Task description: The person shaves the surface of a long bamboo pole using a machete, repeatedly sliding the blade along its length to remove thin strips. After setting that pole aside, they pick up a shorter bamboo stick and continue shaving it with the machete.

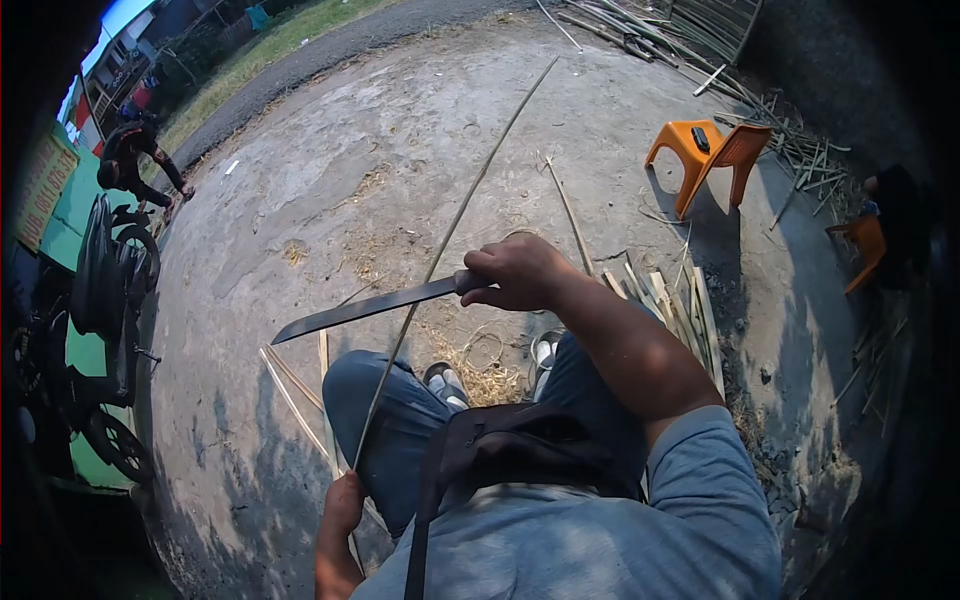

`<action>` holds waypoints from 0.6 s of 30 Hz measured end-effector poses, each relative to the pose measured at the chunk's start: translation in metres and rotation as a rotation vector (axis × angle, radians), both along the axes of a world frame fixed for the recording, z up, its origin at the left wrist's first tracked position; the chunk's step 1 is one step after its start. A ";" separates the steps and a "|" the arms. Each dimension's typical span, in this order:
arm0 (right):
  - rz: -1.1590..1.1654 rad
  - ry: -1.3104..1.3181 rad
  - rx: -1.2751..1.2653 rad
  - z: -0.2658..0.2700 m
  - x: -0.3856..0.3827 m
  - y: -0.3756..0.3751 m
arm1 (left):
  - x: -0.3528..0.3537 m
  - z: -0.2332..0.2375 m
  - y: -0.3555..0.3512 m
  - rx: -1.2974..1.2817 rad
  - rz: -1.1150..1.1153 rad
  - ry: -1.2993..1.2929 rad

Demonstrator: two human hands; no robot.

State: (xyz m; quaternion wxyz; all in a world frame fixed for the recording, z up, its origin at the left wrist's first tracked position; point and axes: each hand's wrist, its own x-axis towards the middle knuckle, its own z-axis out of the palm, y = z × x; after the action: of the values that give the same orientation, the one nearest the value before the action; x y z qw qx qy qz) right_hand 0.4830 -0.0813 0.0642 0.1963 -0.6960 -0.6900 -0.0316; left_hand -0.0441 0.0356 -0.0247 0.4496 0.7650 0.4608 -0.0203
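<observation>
My right hand (pixel 515 270) is closed round the dark handle of a long machete (pixel 365 312), whose blade points left. The blade crosses a long thin bamboo strip (pixel 460 212) in front of my knees; whether they touch I cannot tell. Low on the left, my left hand (pixel 343 500) grips the near end of that strip beside my thigh. From there the strip slants up and away to the right over the concrete. Curly shavings (pixel 490 380) lie on the ground between my sandals.
Split bamboo pieces (pixel 705 325) lie right of my knee, others at the left. An orange chair (pixel 700 155) with a dark object stands ahead right. More bamboo (pixel 640 30) is piled behind. A person (pixel 130 160) bends near a motorbike (pixel 110 270) at left; another person (pixel 900 220) is far right.
</observation>
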 end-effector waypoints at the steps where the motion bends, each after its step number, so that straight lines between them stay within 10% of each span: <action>1: 0.002 0.015 0.014 0.001 0.001 0.001 | 0.000 -0.001 0.001 -0.011 0.006 -0.005; 11: -0.336 0.207 0.023 0.005 0.030 -0.007 | 0.003 -0.001 -0.002 0.004 0.022 0.017; 18: 0.052 0.000 0.066 0.001 0.001 0.000 | 0.006 0.000 -0.003 -0.015 0.041 0.009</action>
State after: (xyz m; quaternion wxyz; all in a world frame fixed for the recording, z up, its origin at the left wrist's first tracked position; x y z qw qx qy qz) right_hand 0.4836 -0.0810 0.0650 0.2199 -0.6708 -0.7066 -0.0494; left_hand -0.0379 0.0327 -0.0251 0.4537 0.7517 0.4783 -0.0178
